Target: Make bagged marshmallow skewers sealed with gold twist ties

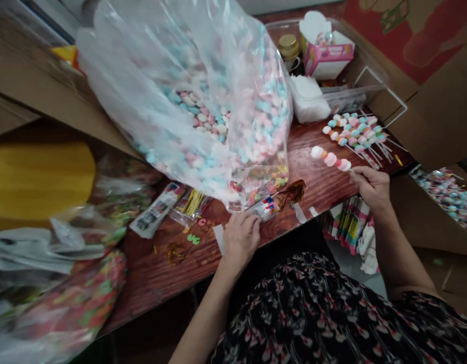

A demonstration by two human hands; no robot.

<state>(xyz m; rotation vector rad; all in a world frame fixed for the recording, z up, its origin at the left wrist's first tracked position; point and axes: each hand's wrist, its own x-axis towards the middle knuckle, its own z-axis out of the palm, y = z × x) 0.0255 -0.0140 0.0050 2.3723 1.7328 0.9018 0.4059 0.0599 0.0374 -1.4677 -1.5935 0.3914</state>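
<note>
My right hand (372, 188) is closed around the stick of a marshmallow skewer (331, 158) with white and pink pieces, held out to the left above the table. Lower down at the table's front edge rests my left hand (241, 236), its fingers curled together. Its fingertips meet the end of a stack of clear printed bags (267, 208); what they grip, if anything, is hidden. Behind it stands a big clear sack of pastel marshmallows (206, 119). A small bag of colourful ring candies (262, 184) lies against the sack, with gold twist ties (293, 193) beside it.
Finished skewers (357, 131) are piled at the right. Behind them stands a clear plastic bin (370, 83) with a pink box (330, 58). An open carton (446, 202) holds wrapped sweets. Another printed bag stack (156, 211) and a large candy bag (82, 298) lie leftward.
</note>
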